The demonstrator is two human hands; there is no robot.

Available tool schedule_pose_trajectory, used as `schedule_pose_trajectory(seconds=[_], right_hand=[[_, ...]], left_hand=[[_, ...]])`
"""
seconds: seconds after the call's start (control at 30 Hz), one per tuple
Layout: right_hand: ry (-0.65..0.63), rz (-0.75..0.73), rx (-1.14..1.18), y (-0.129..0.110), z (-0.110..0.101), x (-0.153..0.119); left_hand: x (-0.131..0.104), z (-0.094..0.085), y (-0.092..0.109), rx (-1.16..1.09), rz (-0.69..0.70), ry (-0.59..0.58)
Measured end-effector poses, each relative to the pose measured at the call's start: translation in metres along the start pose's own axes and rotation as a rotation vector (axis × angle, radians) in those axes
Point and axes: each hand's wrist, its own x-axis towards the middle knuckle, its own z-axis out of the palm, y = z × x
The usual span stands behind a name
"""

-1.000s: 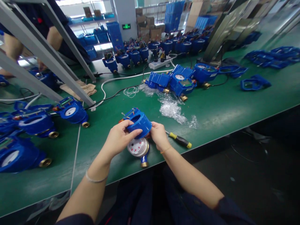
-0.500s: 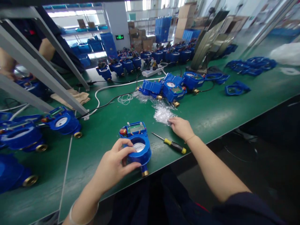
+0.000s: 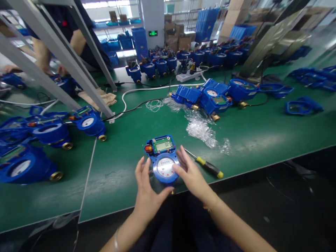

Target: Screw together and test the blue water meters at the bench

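Note:
A blue water meter (image 3: pixel 166 168) stands near the table's front edge, its round dial facing up and its upper housing uncovered, showing a lit display (image 3: pixel 163 145). My left hand (image 3: pixel 148 190) is at the meter's left and lower side, fingers spread. On the other side, my right hand (image 3: pixel 193 176) has its fingers apart, with the thumb at the dial's right edge. A yellow-and-black screwdriver (image 3: pixel 210 167) lies just right of my right hand. Crumpled clear plastic (image 3: pixel 201 129) lies farther back.
More blue meters (image 3: pixel 89 121) stand at the left beside grey metal posts (image 3: pixel 91 45). Behind are stacked meters (image 3: pixel 214 98), a white power strip (image 3: pixel 187 75) and cables. Blue covers (image 3: pixel 301 106) lie at the right. A person's arms (image 3: pixel 40 52) show at the back left.
My right hand has left the clear plastic and come to the meter's right side. My left hand has loosened from the dial ring and spread. The display now shows digits. The view has shifted.

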Motion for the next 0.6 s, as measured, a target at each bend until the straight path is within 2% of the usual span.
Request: schedule_pose_trajectory(seconds=[0.07,0.13,0.23,0.33,0.43,0.53,0.6], right_hand=[[-0.053,0.094,0.076,0.007,0.014,-0.006],[-0.079,0.135,0.067,0.012,0.024,-0.007],[-0.182,0.148,0.013,0.019,0.043,-0.001],[-0.361,0.093,-0.052,0.025,0.075,0.001],[-0.568,0.025,-0.072,0.03,0.104,0.0],[-0.657,0.0,-0.081,0.036,0.11,0.006],[-0.617,0.006,-0.09,0.042,0.101,0.014]], left_hand=[[-0.004,0.015,0.004,-0.121,-0.145,-0.056],[-0.005,0.026,0.006,-0.362,-0.328,-0.057],[-0.003,0.025,-0.003,-0.584,-0.452,0.116],[-0.01,-0.001,-0.019,-0.611,-0.462,0.304],[-0.03,-0.037,-0.04,-0.416,-0.464,0.503],[-0.056,-0.072,-0.063,-0.157,-0.468,0.687],[-0.071,-0.095,-0.079,-0.066,-0.479,0.795]])
